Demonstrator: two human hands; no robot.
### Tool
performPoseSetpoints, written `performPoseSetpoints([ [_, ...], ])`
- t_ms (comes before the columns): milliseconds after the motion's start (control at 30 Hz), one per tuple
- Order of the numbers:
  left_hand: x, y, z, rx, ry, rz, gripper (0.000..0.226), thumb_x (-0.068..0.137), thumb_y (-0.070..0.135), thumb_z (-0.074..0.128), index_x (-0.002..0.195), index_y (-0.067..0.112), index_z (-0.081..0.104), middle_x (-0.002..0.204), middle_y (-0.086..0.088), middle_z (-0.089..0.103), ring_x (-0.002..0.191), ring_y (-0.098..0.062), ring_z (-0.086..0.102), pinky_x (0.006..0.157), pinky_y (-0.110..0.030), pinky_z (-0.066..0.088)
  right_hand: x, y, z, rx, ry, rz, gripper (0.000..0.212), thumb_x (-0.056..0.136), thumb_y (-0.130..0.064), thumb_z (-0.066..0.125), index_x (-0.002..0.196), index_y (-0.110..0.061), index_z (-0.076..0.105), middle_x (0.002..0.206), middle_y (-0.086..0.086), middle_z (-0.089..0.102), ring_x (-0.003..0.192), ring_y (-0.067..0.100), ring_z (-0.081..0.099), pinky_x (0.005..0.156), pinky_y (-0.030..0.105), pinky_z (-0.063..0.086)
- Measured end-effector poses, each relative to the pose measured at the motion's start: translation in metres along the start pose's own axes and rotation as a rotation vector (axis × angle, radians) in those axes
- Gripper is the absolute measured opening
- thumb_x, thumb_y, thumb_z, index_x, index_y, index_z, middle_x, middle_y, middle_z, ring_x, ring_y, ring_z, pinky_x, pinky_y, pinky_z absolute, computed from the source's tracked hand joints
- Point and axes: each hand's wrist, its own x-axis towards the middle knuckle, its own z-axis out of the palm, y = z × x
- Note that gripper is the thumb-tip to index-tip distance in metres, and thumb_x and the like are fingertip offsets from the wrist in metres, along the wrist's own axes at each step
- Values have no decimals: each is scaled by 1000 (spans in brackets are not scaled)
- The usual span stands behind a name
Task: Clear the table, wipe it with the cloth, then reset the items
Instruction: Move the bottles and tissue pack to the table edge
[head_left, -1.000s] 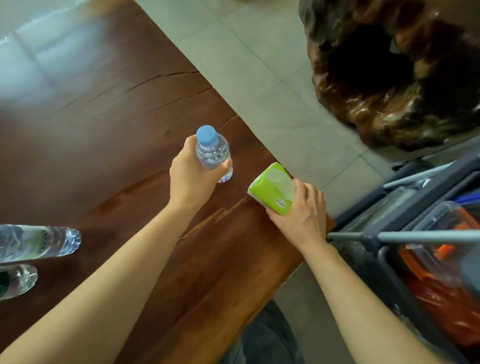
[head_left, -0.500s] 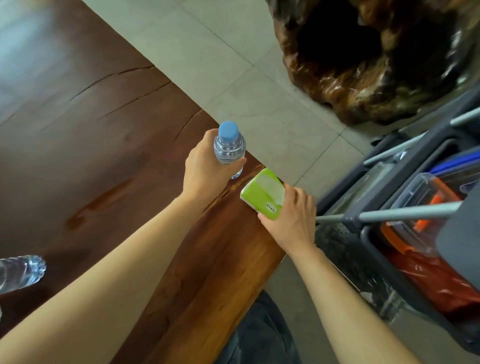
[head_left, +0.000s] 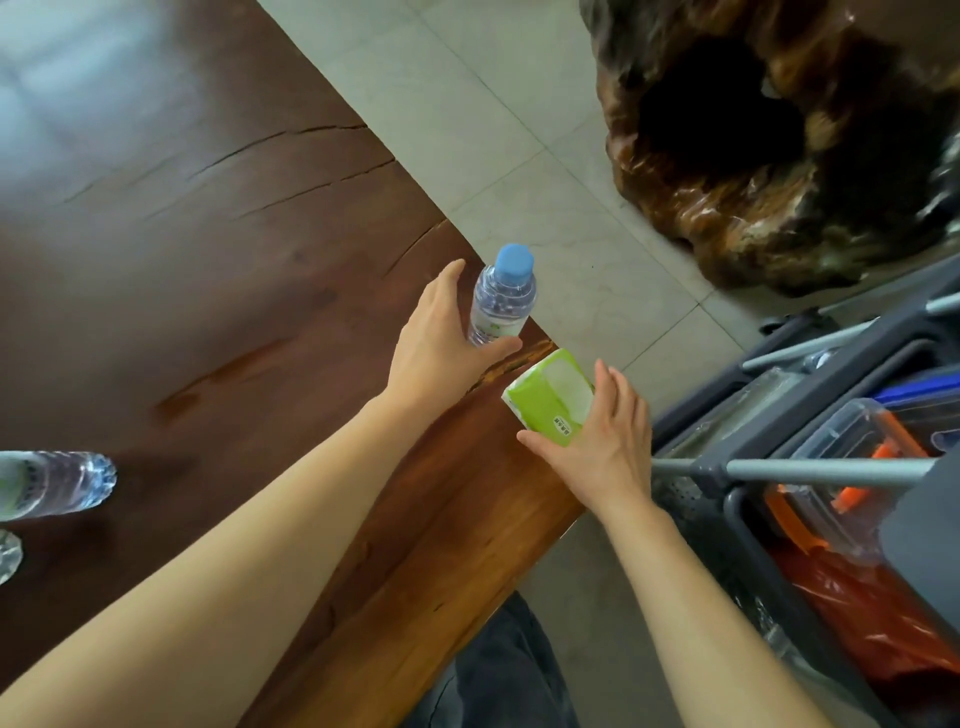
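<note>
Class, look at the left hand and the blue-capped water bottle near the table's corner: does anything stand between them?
Nothing visible does. The left hand is open around the water bottle, fingers spread beside it; the green tissue pack lies off to the right.

No words can be read. Small white label seen on green tissue pack (head_left: 549, 404), print too tiny. Label on water bottle (head_left: 501, 306) blurred.

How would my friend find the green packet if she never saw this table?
Start at the brown wooden table and go to its corner nearest the grey cart. Two things stand there, each at an opening hand. The green packet is the boxy, lime one at the right hand; its neighbour is a clear bottle with a blue cap.
</note>
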Motion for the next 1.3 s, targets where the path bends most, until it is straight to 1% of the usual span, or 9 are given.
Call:
performPoseSetpoints([
  [200,-58,-25,-46,60,166,-19,71,87,51,70,146,20,44,144,1,54,127,-16,56,103,-32,46,-15,-34,-36,52,194,-283,76,84,-53,69,141,-10,45,139,16,52,123,34,49,102,50,46],
  [333,-124,-52,-84,60,258,-70,47,93,47,64,132,22,58,127,6,65,110,-10,63,89,-18,41,-39,-78,-45,122,198,-537,44,88,-31,72,126,-14,60,126,9,63,114,26,55,96,46,53],
  [600,-261,-125,-155,-38,583,-300,16,92,30,68,104,21,69,96,10,71,80,-10,66,77,-39,57,-106,-186,-33,305,69,-905,12,90,-10,69,101,-13,70,99,3,69,92,20,62,81,32,54],
  [700,-299,-151,-178,-62,704,-419,8,92,27,68,96,22,71,90,10,72,75,-14,66,76,-40,56,-132,-230,-25,404,-66,-905,8,91,-12,68,99,-14,72,95,0,70,86,15,65,76,33,58],
  [767,-318,-167,-192,-105,773,-505,6,92,26,68,93,22,72,86,9,72,74,-15,66,76,-40,55,-148,-257,-17,492,-147,-831,6,92,-16,69,96,-19,72,90,-7,70,78,7,64,73,25,54],
  [867,-332,-184,-208,-176,844,-603,7,91,27,69,93,21,72,85,8,72,76,-17,65,79,-40,54,-163,-295,-4,568,-250,-757,6,92,-20,70,97,-21,71,90,-10,70,76,-3,63,67,8,44],
  [933,-334,-194,-219,-208,874,-636,12,90,27,70,98,19,72,86,7,72,81,-19,66,82,-40,54,-167,-318,7,577,-295,-757,12,90,-21,71,101,-19,70,94,-7,72,75,-3,63,67,5,44],
  [1100,-318,-223,-238,-228,873,-670,40,82,29,79,116,15,63,104,2,70,90,-16,67,91,-40,53,-158,-363,39,497,-403,-798,48,83,-27,79,125,-18,58,118,-2,64,98,13,64,88,34,54],
  [1300,-288,-260,-255,-242,853,-731,96,70,39,89,148,13,38,144,-7,48,123,-19,56,105,-35,45,-135,-404,74,424,-488,-791,91,75,-34,85,149,-13,37,146,4,49,131,17,50,110,38,43],
])
